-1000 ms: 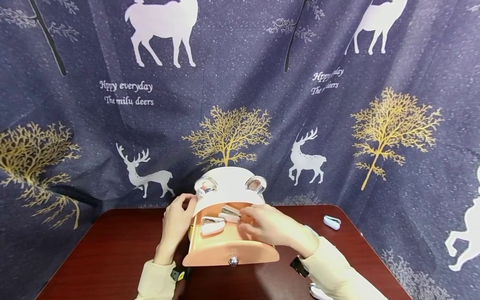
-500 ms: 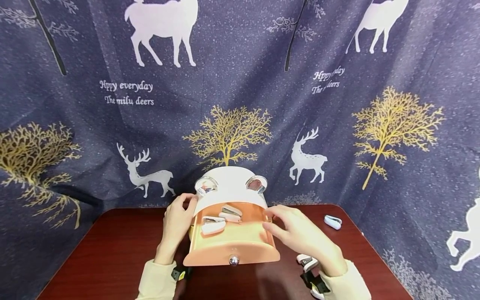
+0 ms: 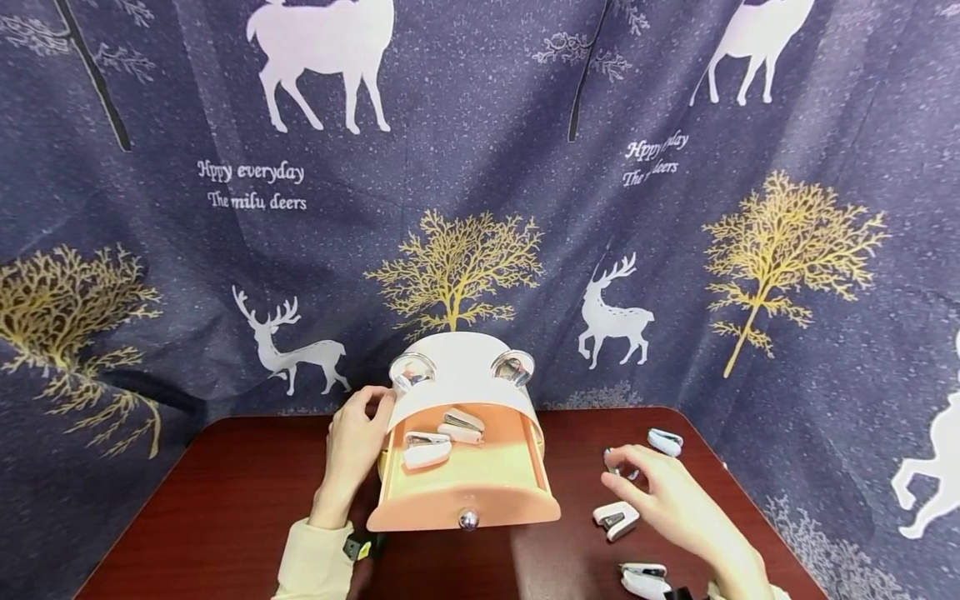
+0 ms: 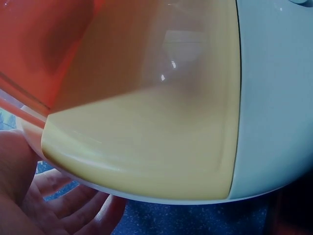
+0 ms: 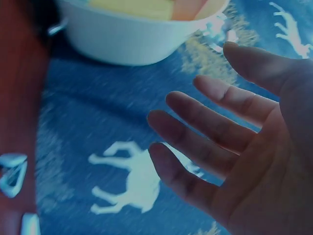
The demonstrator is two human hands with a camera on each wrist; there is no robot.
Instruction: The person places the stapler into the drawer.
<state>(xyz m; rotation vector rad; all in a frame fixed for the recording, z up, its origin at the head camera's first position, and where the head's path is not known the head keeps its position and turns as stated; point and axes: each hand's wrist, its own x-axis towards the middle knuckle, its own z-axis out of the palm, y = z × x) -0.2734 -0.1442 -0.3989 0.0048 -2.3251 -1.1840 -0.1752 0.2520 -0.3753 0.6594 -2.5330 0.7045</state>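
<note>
A white rounded box (image 3: 459,358) with two shiny domes has its orange drawer (image 3: 420,513) pulled out. Inside lie two small pale staplers, one at the front left (image 3: 427,453) and one further back (image 3: 462,428). My left hand (image 3: 354,437) rests against the box's left side; in the left wrist view its relaxed fingers (image 4: 80,208) sit at the rim. Right of the box, my right hand (image 3: 671,496) hovers, fingers spread and holding nothing. A blue stapler (image 3: 609,459) is partly hidden behind its fingertips. In front of that lies a white stapler (image 3: 617,519).
Another blue stapler (image 3: 665,442) lies at the table's back right. A further white stapler (image 3: 645,579) lies near the front, by my right wrist. The dark red table (image 3: 247,500) ends at a patterned blue curtain (image 3: 480,167) behind the box.
My right hand has withdrawn from inside the drawer and moved right, over the staplers on the table. The two staplers stay in the drawer. My left hand has not moved.
</note>
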